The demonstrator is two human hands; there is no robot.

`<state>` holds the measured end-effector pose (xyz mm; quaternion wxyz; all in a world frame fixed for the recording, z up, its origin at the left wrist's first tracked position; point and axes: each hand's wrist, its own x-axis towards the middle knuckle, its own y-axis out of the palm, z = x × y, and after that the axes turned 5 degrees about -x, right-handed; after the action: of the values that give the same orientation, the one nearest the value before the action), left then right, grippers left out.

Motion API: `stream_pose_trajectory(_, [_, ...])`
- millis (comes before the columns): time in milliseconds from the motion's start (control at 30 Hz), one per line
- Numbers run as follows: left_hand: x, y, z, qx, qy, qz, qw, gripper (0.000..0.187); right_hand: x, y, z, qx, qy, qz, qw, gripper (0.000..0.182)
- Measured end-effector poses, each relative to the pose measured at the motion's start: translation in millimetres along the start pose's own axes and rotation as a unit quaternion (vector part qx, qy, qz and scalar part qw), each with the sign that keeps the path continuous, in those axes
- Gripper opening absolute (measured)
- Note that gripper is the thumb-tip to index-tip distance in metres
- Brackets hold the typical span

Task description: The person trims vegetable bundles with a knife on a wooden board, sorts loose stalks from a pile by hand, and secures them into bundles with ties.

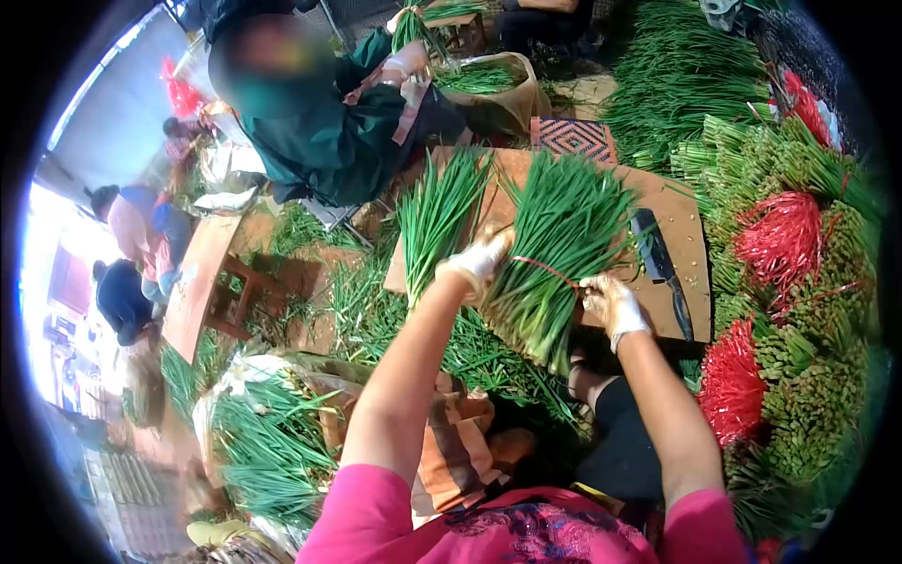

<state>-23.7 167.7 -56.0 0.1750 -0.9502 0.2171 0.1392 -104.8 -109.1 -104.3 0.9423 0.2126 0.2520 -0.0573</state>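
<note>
A big bunch of garlic chives (564,221) lies across the wooden board, its pale stem ends toward me. Round its lower part runs a red plastic strip (543,270). My left hand (481,263), in a white glove, is closed against the bunch's left side; its fingertips are partly hidden. At the right side my gloved right hand (613,305) pinches the strip's end near the stems. A smaller loose bunch of chives (440,216) rests on the board left of my left hand. A dark-bladed knife (662,273) lies to the right.
The board (693,240) stands before my knees. Stacked chive bundles (813,376) with red strips (780,240) line the right side, loose chives (681,80) beyond. A sack of chives (272,442) sits lower left. A person in dark green (319,141) sits across; others are farther left.
</note>
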Motion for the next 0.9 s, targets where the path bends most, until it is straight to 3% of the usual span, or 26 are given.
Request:
stream_pose_trajectory(33, [-7, 15, 25, -0.172, 0.008, -0.009, 0.985, 0.094, -21, 9, -7, 0.053, -0.04, -0.035, 0.997, 0.022])
stream_pose_trajectory(67, [-14, 30, 50, -0.321, 0.018, -0.015, 0.947, 0.093, -35, 18, -5, 0.047, -0.012, -0.073, 0.996, 0.026])
stream_pose_trajectory(167, [-38, 58, 42, -0.368, -0.055, -0.001, 0.928, 0.093, -28, 11, -46, 0.118, -0.091, -0.071, 0.986, 0.029])
stream_pose_trajectory(200, [-58, 75, 9, -0.344, -0.032, -0.023, 0.938, 0.1, -11, 4, -69, 0.224, -0.102, 0.001, 0.969, 0.026])
stream_pose_trajectory(233, [-78, 92, -26, -0.319, -0.009, -0.046, 0.947, 0.107, -16, 22, -73, 0.199, -0.121, -0.054, 0.971, 0.024])
stream_pose_trajectory(267, [-74, 109, -16, -0.098, 0.101, -0.115, 0.983, 0.113, -24, 50, -79, 0.173, -0.139, -0.109, 0.969, 0.022])
stream_pose_trajectory(300, [-69, 126, -5, 0.137, 0.17, -0.232, 0.948, 0.119, -10, 74, -84, 0.261, -0.192, -0.229, 0.918, 0.019])
stream_pose_trajectory(333, [-80, 132, -19, 0.247, 0.147, -0.263, 0.921, 0.12, -12, 73, -82, 0.29, -0.106, -0.185, 0.933, 0.019])
stream_pose_trajectory(400, [-77, 114, -15, 0.169, 0.156, -0.204, 0.952, 0.12, -25, 55, -77, 0.209, -0.103, -0.11, 0.966, 0.018])
stream_pose_trajectory(433, [-70, 99, -4, 0.23, 0.115, -0.191, 0.947, 0.12, -46, 56, -48, 0.131, -0.064, -0.101, 0.984, 0.02])
stream_pose_trajectory(467, [-74, 89, -6, 0.249, 0.132, -0.218, 0.934, 0.116, -44, 41, -41, 0.025, -0.107, -0.057, 0.992, 0.022])
stream_pose_trajectory(533, [-94, 89, -36, 0.324, 0.116, -0.251, 0.905, 0.114, -50, 43, -19, -0.046, -0.192, -0.097, 0.975, 0.022])
stream_pose_trajectory(567, [-102, 96, -46, 0.349, 0.168, -0.263, 0.884, 0.116, -46, 45, -15, -0.073, -0.266, -0.068, 0.959, 0.017])
stream_pose_trajectory(667, [-119, 125, -71, 0.419, 0.127, -0.192, 0.878, 0.119, -45, 57, 2, -0.164, -0.463, -0.003, 0.871, 0.005])
stream_pose_trajectory(700, [-120, 128, -75, 0.459, 0.09, -0.162, 0.869, 0.119, -50, 61, 9, -0.237, -0.522, -0.038, 0.818, 0.004])
stream_pose_trajectory(800, [-108, 113, -37, 0.482, 0.058, -0.181, 0.856, 0.119, -52, 63, 19, -0.1, -0.351, 0.064, 0.929, 0.005])
stream_pose_trajectory(900, [-109, 87, -41, 0.439, -0.01, -0.159, 0.884, 0.116, -68, 94, 32, -0.266, -0.484, 0.051, 0.832, 0.01])
